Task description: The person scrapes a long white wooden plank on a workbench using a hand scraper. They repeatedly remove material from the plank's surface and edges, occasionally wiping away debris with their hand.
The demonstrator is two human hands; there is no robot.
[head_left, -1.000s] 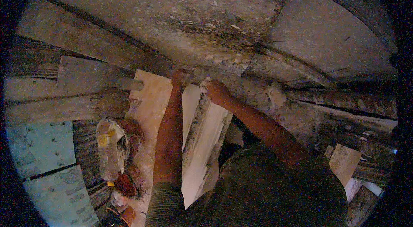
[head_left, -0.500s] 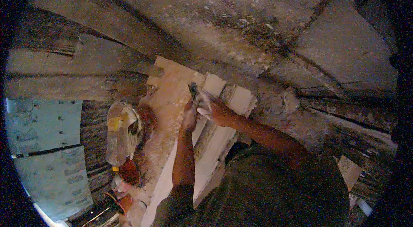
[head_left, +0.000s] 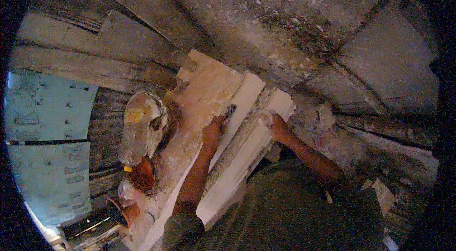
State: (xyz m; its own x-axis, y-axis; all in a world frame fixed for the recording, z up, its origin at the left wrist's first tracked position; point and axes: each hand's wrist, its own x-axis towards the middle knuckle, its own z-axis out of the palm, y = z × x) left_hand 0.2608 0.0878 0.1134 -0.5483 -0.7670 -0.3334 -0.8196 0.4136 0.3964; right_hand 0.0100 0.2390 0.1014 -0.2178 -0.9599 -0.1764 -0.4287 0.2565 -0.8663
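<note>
My left hand (head_left: 215, 130) is closed around a small dark tool (head_left: 230, 110), mostly hidden by the fingers. It rests at the left edge of a long pale moulding (head_left: 246, 94) lying on a dusty, light-brown board (head_left: 205, 80). A second, broader ridged moulding (head_left: 242, 144) lies alongside, nearer my body, with a rough, dirty groove between the two. My right hand (head_left: 278, 126) grips this nearer moulding at its right edge, towards the far end. Its fingertips are whitened with dust and partly hard to make out.
Left of the board are a clear plastic bottle (head_left: 135, 132) with a yellow cap, a reddish-brown bristly thing (head_left: 142, 177) and an orange-brown round container (head_left: 124, 213). Pale blue sheets (head_left: 52, 108) hang at the left. A stained wall (head_left: 285, 27) rises beyond the board.
My right hand has left the spot beside my left hand and the tool, moving right onto the nearer moulding. My left hand still holds the tool. The whole view has shifted slightly.
</note>
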